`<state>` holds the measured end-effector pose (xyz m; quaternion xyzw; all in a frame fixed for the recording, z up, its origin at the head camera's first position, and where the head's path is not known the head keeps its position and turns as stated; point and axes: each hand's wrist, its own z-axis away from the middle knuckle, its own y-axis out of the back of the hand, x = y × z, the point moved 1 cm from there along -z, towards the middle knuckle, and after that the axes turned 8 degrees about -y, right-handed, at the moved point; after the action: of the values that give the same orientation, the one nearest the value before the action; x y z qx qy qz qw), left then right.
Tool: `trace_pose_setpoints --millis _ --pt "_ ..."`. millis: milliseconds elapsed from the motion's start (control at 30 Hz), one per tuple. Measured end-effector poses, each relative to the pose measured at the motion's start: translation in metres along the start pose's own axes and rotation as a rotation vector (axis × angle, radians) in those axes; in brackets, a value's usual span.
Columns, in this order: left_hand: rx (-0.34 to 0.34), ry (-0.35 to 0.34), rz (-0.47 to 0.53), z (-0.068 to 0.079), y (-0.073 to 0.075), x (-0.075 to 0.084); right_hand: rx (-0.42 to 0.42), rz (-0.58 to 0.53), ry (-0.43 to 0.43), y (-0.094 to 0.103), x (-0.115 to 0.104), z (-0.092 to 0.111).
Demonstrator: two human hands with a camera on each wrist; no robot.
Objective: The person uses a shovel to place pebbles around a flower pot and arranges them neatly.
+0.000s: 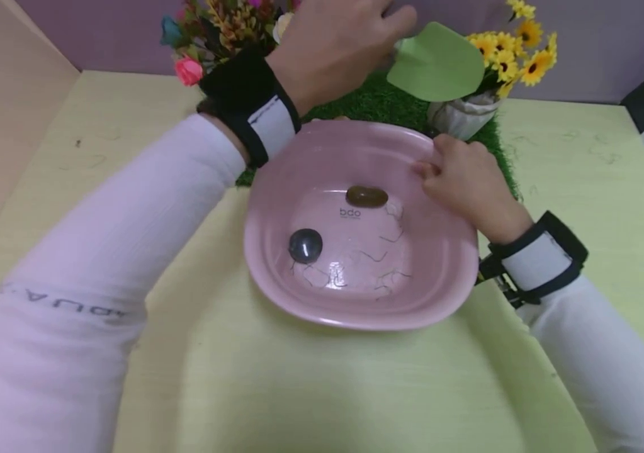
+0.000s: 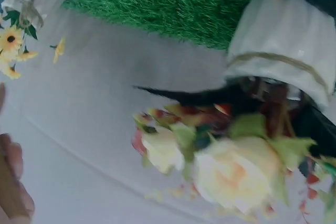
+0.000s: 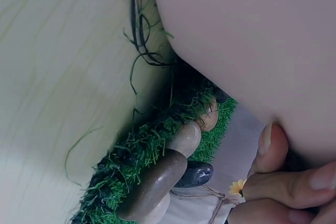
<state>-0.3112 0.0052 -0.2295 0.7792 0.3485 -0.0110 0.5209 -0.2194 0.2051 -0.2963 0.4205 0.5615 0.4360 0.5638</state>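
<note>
A pink plastic basin is under my right hand, whose fingers and thumb grip its far right rim. In the right wrist view, fingertips press under the basin's outer wall. Inside the basin lie a dark round stone, a brown oval stone and thin dark strands. Beyond the far rim, my left hand is raised with curled fingers and holds a flat, rounded light green piece. Its grip is partly hidden, and the left wrist view does not show the piece.
Artificial grass lies behind the basin, with several stones along it. A wrapped pot of yellow flowers stands at the back right. Mixed flowers stand back left, against a purple wall.
</note>
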Motion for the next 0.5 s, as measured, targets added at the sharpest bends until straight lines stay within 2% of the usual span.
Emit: trace_pose_setpoints --millis 67,167,333,433,500 --pt "0.031 -0.026 0.025 0.006 0.004 -0.002 0.003 0.006 0.005 0.001 0.0 0.0" --pt "0.029 -0.054 0.059 0.02 0.013 0.002 0.0 0.011 0.0 0.001 0.001 0.0" --pt "-0.046 -0.102 0.124 0.05 0.022 0.019 0.041 0.002 0.025 0.0 0.004 0.001" --pt "-0.128 -0.128 0.137 0.066 0.022 0.025 0.071 -0.007 0.036 0.0 0.006 0.002" --pt "-0.217 -0.128 0.143 0.074 0.024 0.027 0.06 -0.019 0.019 0.0 0.006 0.003"
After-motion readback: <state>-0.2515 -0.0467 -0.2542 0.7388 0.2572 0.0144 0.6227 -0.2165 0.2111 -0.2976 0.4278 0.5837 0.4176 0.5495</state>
